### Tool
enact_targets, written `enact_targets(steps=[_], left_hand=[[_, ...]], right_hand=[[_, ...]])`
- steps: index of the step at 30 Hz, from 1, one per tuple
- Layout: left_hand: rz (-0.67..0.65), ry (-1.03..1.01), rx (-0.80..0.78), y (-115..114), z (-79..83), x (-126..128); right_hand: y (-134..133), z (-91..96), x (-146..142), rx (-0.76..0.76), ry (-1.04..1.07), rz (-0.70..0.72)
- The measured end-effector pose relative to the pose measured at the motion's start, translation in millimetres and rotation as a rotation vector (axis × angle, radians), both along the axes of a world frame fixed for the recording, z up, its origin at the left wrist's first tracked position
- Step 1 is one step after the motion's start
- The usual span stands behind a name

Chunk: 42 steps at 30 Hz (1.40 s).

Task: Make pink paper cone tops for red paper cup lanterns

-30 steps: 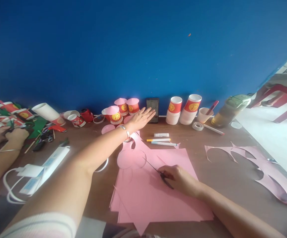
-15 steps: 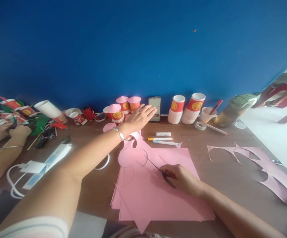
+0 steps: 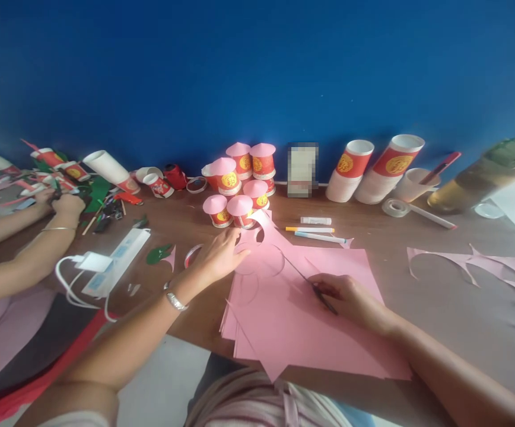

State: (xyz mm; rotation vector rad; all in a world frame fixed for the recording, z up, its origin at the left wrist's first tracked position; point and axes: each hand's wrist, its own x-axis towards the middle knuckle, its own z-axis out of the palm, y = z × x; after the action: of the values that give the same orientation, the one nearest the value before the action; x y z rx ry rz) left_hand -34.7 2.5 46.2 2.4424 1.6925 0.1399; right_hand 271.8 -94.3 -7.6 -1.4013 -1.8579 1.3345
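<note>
My right hand (image 3: 349,296) is wrapped round the dark handles of a pair of scissors (image 3: 325,298), whose blades lie over a stack of pink paper (image 3: 311,344) and point away to the left. Round outlines and cut-out gaps mark the stack's far left part. My left hand (image 3: 222,254) is at that corner, thumb and fingers apart, holding nothing I can see. Just beyond its fingers stand several red paper cups (image 3: 241,216) with pink cone tops; a curved pink offcut lies near them.
Along the blue wall stand a blurred-out phone (image 3: 302,171), stacked paper cups (image 3: 350,172) and a tilted bottle (image 3: 475,178). Markers (image 3: 310,229) lie behind the paper. Cut pink scraps (image 3: 502,264) are at right. At left are a power strip (image 3: 119,261) and another person's hands (image 3: 68,207).
My left hand has drawn back from in front of the phone to the paper's far left corner, uncovering the cone-topped cups. My right hand keeps the scissors; the view has shifted.
</note>
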Motion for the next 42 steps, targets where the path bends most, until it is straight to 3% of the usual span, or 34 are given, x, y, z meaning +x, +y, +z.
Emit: enact_targets(steps=[6, 12, 15, 21, 23, 26, 28, 31, 36, 39, 42], left_hand=[[0.008, 0.101, -0.019, 5.3, -7.1, 6.5], [0.108, -0.058, -0.102, 10.0, -13.8, -6.7], [0.186, -0.321, -0.173, 11.6, -18.9, -12.4], [0.353, -1.204, -0.474, 4.3, -16.2, -10.1], [0.381, -1.392, -0.394, 0.0, -7.1, -10.4], [0.384, -1.542, -0.077, -4.2, 12.4, -14.7], [0.362, -1.544, 0.084, -6.3, 25.6, -16.5], [0.305, -1.526, 0.058, -12.5, 39.2, -9.3], [-0.025, -1.336, -0.351, -29.0, 43.2, 30.6], [-0.272, -1.105, -0.613, -32.1, 37.2, 55.5], [-0.329, -0.987, -0.748, -28.7, 24.7, 70.7]], right_hand=[[-0.3, -4.7, 0.2, -0.015, -0.027, -0.009], [-0.8, -6.5, 2.2, -0.008, 0.001, -0.029], [-0.9, -5.8, 2.3, -0.005, 0.010, -0.044], [-0.7, 1.3, 0.1, -0.022, 0.017, -0.035], [-0.4, 2.4, -0.6, -0.029, 0.027, -0.037], [0.3, 1.3, -1.1, -0.050, 0.030, -0.039], [0.3, -0.2, -1.1, -0.075, 0.036, -0.050], [-0.7, -0.3, -0.7, -0.128, 0.161, -0.122], [-3.2, 9.1, 0.9, -0.031, 0.489, -0.339], [-2.2, 13.1, 0.1, 0.024, 0.639, -0.360], [-0.6, 11.7, -2.2, -0.056, 0.720, -0.355]])
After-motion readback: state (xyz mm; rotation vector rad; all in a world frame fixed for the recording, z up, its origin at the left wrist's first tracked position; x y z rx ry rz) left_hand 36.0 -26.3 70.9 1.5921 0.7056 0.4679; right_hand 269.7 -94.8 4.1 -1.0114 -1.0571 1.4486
